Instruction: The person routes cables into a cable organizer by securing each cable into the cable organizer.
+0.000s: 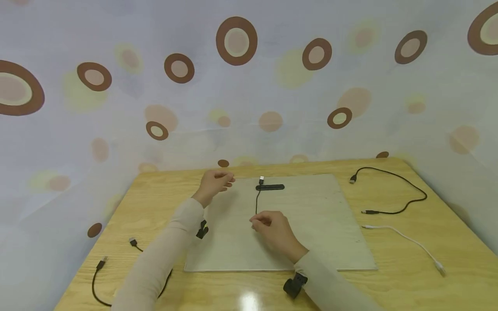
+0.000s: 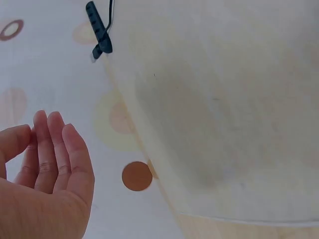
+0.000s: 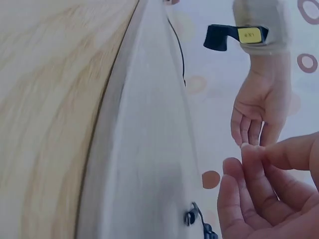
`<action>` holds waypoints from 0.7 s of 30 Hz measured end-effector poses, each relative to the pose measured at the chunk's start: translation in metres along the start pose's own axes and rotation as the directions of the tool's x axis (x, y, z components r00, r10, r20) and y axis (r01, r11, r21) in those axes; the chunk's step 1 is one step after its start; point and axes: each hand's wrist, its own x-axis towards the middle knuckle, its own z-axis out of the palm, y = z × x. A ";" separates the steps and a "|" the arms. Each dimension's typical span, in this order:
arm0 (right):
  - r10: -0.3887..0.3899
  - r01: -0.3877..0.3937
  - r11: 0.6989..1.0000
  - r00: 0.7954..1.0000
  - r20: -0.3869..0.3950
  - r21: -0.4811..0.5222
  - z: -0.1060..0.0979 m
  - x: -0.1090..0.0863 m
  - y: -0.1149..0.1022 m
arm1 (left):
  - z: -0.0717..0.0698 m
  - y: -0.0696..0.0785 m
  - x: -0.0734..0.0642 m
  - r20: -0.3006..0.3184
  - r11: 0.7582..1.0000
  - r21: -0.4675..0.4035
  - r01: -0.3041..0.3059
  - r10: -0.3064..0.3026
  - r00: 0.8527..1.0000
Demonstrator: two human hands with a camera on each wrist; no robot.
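Note:
A black cable organizer strip [image 1: 276, 187] lies near the far edge of a pale board [image 1: 311, 224]. At its left end sits a black cable [image 1: 257, 201], its USB plug [image 1: 261, 180] pointing to the wall. Left of the strip, my left hand [image 1: 215, 183] hovers with loosely bent fingers and holds nothing. The cable runs toward my right hand [image 1: 276, 231], whose fingertips hide where it ends. In the right wrist view, the right thumb meets the index finger [image 3: 253, 169], with no cable visible between them. The strip [image 2: 99, 27] also shows in the left wrist view.
On the right of the wooden table [image 1: 163, 203] lie a black USB cable [image 1: 422, 190] and a white cable [image 1: 412, 242]. Another black cable [image 1: 94, 285], with USB ends, lies at the left, partly under the left sleeve. A patterned cloth wall [image 1: 249, 86] stands behind.

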 end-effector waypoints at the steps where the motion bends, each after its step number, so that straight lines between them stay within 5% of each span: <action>1: 0.022 -0.022 0.999 1.000 -0.002 0.042 0.001 0.001 0.000 | -0.004 0.000 -0.003 0.001 1.000 -0.022 0.012 -0.012 1.000; 8: 0.158 -0.159 0.939 0.987 0.027 0.306 0.009 0.004 -0.006 | -0.029 -0.010 -0.027 0.028 0.997 -0.033 0.065 -0.064 0.998; 21: 0.135 -0.174 0.892 0.983 0.122 0.417 0.025 0.004 -0.014 | -0.092 -0.035 -0.090 0.063 0.967 0.234 0.103 -0.120 0.991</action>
